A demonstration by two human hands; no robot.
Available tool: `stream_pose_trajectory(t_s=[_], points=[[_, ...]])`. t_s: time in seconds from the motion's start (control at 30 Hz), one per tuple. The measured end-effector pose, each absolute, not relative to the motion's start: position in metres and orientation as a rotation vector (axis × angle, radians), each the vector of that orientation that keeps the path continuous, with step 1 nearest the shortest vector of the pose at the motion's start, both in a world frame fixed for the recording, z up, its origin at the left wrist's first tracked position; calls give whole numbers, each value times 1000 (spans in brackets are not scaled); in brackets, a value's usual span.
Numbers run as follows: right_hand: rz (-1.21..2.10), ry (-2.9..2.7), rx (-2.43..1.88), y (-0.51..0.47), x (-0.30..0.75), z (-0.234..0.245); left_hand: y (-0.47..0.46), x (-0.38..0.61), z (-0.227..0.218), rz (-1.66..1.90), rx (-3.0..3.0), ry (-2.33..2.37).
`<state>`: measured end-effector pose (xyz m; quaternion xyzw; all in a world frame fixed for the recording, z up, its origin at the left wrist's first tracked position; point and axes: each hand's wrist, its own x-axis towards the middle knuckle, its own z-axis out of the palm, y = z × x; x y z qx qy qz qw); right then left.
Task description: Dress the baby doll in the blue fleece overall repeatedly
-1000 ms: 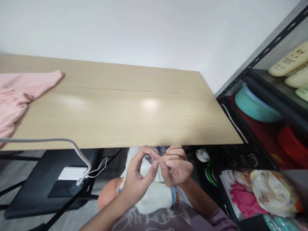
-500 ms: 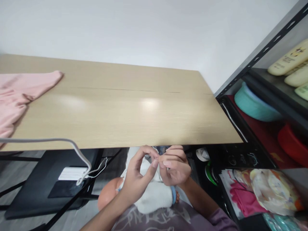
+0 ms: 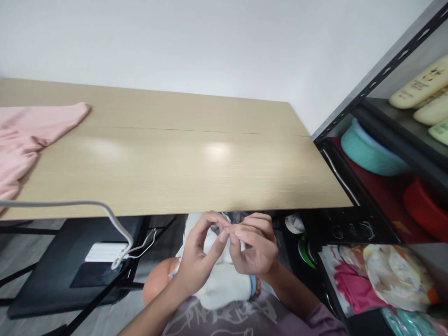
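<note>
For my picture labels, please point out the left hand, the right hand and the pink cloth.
Left hand [image 3: 196, 260]: head view, middle of the hand.
Right hand [image 3: 260, 250]: head view, middle of the hand.
Pink cloth [image 3: 24, 129]: head view, middle of its visible part.

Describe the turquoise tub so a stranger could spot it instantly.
Start at the wooden table; right of it stands dark shelving. Beneath the shelf holding pale bottles sits the turquoise tub. Its colour separates it from the red tub nearby.
</note>
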<state>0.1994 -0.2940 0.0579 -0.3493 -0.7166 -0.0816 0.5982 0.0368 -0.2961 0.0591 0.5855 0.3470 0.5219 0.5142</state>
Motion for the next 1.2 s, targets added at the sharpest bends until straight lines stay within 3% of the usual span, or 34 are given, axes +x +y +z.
stream_pose_trajectory(t_s=[1.2], points=[[-186,-1688,-799,-293,200,61,-298,34,59,1294,1376,865]])
